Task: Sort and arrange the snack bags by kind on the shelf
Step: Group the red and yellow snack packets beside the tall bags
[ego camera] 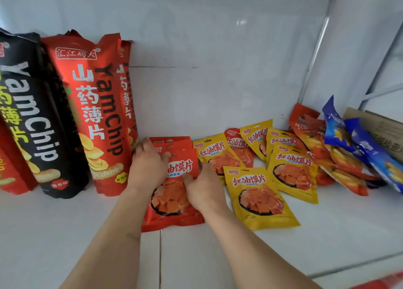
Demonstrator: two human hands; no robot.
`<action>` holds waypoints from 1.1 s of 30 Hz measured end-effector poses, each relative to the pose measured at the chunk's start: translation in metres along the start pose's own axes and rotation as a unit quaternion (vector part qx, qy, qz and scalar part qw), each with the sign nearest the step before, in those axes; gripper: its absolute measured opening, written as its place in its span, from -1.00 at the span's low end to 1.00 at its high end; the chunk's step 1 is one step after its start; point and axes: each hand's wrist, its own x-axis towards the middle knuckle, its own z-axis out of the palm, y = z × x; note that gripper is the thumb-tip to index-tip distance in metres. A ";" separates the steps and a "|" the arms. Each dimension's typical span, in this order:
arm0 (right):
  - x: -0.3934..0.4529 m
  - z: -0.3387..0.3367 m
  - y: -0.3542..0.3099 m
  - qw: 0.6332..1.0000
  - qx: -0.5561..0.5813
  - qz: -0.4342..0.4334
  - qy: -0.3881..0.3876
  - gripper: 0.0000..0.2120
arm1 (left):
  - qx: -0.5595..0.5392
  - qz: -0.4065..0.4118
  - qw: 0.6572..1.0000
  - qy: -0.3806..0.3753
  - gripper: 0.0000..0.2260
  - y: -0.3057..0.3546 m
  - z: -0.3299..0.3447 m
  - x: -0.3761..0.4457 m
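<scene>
From the head view, both hands lie on a small stack of red snack bags (172, 190) on the white shelf (65, 234), just right of the tall yam chip bags (96, 114) that stand against the back wall. The left hand (148, 166) rests flat with spread fingers on the top left corner of the stack; the right hand (202, 190) presses its bent fingers on the middle of the top bag, and neither hand is closed around anything. These bags look light and thin, made of smooth shiny film with flat sealed edges (I think they slide easily on each other). The chips inside are probably brittle, so it seems better to take the stack by its sealed edges and not squeeze the middle. The yellow bags (261, 197) lie loose to the right, one touching the red stack, and blue bags (370, 149) lean farther right beside a cardboard box (379, 125).
</scene>
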 end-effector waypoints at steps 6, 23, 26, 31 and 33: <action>0.014 -0.054 0.021 0.996 -0.076 -0.055 0.006 -0.67 | 0.100 0.132 0.980 0.109 -0.50 0.030 0.001 -0.010; 0.076 -0.155 0.128 0.969 -0.208 -0.073 -0.108 -0.46 | -0.103 -0.185 0.977 -0.037 -0.33 0.130 0.128 -0.030; 0.076 -0.155 0.129 0.962 -0.234 -0.072 -0.121 -0.36 | -0.091 -0.207 0.974 -0.006 -0.43 0.136 0.125 -0.032; 0.081 -0.155 0.127 0.960 -0.241 -0.076 -0.121 -0.33 | -0.156 -0.184 0.971 0.012 -0.57 0.129 0.126 -0.030; 0.082 -0.154 0.127 0.963 -0.235 -0.076 -0.112 -0.39 | -0.210 -0.201 0.957 0.026 -0.54 0.126 0.124 -0.026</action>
